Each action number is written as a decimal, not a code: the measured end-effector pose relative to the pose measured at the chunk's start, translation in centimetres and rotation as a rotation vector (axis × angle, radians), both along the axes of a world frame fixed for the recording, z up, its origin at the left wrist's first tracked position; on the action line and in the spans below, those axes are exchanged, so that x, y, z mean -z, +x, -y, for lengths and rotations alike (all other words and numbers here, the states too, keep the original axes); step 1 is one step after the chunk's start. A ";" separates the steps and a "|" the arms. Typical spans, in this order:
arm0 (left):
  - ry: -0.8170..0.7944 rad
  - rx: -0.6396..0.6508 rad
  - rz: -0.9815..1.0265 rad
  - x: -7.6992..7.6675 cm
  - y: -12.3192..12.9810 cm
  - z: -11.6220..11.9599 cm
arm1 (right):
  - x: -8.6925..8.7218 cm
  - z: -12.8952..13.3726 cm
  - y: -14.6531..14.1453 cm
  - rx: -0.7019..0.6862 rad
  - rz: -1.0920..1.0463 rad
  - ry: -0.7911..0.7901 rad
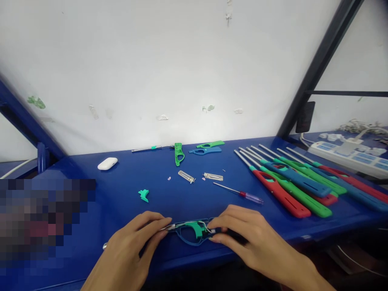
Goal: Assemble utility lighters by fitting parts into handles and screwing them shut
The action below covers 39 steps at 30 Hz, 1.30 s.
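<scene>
An opened blue lighter half (191, 241) lies near the front edge of the table, with a teal trigger (198, 229) and white wire showing inside. My left hand (133, 242) pinches its left end, where the metal tube begins; the tube runs under that hand. My right hand (250, 234) has its thumb and fingers closed round the handle end, beside the wire. What the fingertips cover cannot be seen. Beyond my hands lie a loose teal piece (144, 195), two clear fuel tanks (186, 176) and a screwdriver (250, 197) with a purple handle.
Several red, green and blue lighters (281, 194) lie on the right. At the back are a green shell (178, 155), a metal tube (147, 149), and green and blue shells (209, 150). A white case (107, 163) sits left. A power strip (348, 155) stands beyond the frame post.
</scene>
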<state>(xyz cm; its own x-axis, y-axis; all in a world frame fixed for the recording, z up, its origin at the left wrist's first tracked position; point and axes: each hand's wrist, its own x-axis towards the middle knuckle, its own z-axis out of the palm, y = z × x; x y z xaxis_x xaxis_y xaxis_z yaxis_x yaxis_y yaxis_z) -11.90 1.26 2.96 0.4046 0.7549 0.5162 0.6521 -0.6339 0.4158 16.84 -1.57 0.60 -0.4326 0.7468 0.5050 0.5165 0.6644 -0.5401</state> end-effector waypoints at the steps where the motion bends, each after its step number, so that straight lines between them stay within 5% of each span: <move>1: 0.002 0.001 0.015 0.1 0.0 0.0 | 0.0 0.0 0.0 -0.003 -0.001 -0.007; 12: 0.016 0.006 0.109 1.4 0.1 -0.7 | -0.1 -0.1 0.0 -0.012 -0.001 -0.044; 20: 0.108 0.059 -0.056 -0.3 0.2 0.2 | -0.3 -0.1 0.0 -0.014 0.003 -0.045; 39: 0.310 -0.071 -0.203 1.0 -0.3 0.3 | -0.6 0.1 0.1 0.020 -0.120 0.046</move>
